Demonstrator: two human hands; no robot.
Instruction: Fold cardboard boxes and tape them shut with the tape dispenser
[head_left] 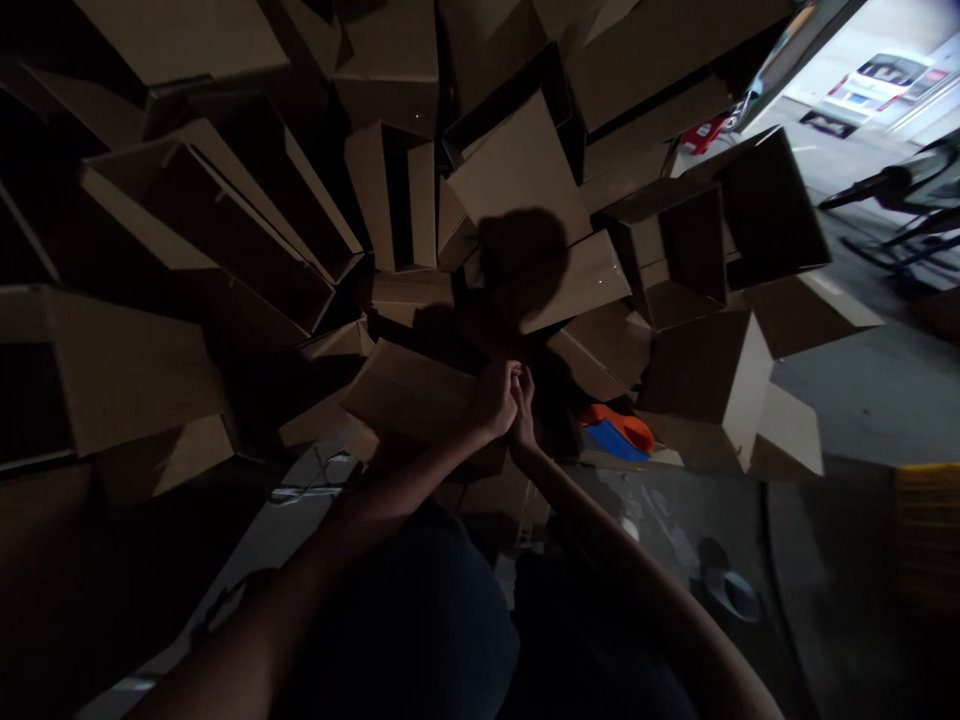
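Note:
My left hand (pixel 493 402) and my right hand (pixel 523 412) meet in front of me, their fingertips curled together. Any small item between them is hidden by the fingers and the dim light. Both hands are raised in front of a tilted cardboard box (pixel 409 392), and I cannot tell if they touch it. To the right of my right hand, an orange and blue object (pixel 616 433) lies partly among the boxes. Its exact kind is unclear.
A large heap of open cardboard boxes (pixel 517 170) rises ahead and to the left. A concrete floor (pixel 862 400) runs along the right, with a round grey object (pixel 727 590) on it. Dark metal stands (pixel 892 205) and a yellow object (pixel 926 530) are at the right edge.

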